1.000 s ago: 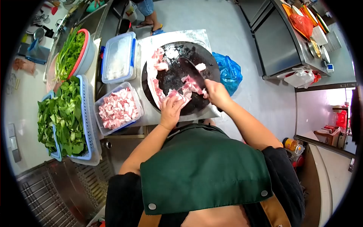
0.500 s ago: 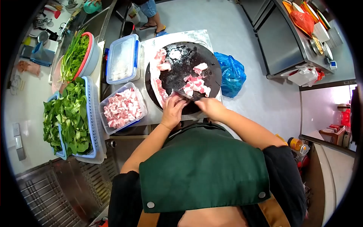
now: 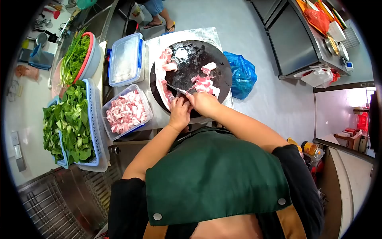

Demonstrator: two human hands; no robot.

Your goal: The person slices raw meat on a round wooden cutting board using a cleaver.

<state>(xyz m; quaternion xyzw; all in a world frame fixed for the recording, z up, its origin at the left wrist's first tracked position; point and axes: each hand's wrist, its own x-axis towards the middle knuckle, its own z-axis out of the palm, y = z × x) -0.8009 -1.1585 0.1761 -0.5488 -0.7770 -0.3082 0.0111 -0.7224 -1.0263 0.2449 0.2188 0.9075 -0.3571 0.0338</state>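
Note:
On the round dark chopping board (image 3: 185, 73) lies a long strip of raw fatty pork (image 3: 160, 73) along the left side. My right hand (image 3: 203, 104) grips a knife (image 3: 176, 88), its blade pointing up and left across the strip. Beside it, my left hand (image 3: 181, 113) has its fingers curled on the strip's near end, close to the knife; the fingertips are partly hidden. Cut pork pieces (image 3: 205, 85) sit on the board's right, with another chunk (image 3: 208, 68) just above them. A plastic tub of diced pork (image 3: 126, 112) stands left of the board.
A lidded clear box (image 3: 125, 59) is behind the tub. Baskets of leafy greens (image 3: 75, 123) and a bowl of scallions and herbs (image 3: 77, 59) line the left counter. A blue plastic bag (image 3: 241, 75) hangs right of the board. Another person's legs (image 3: 157, 12) show beyond the table.
My right hand has moved left and up, bringing the knife from beside the cut pieces onto the pork strip. My left hand stays at the strip's near end. The view has shifted slightly.

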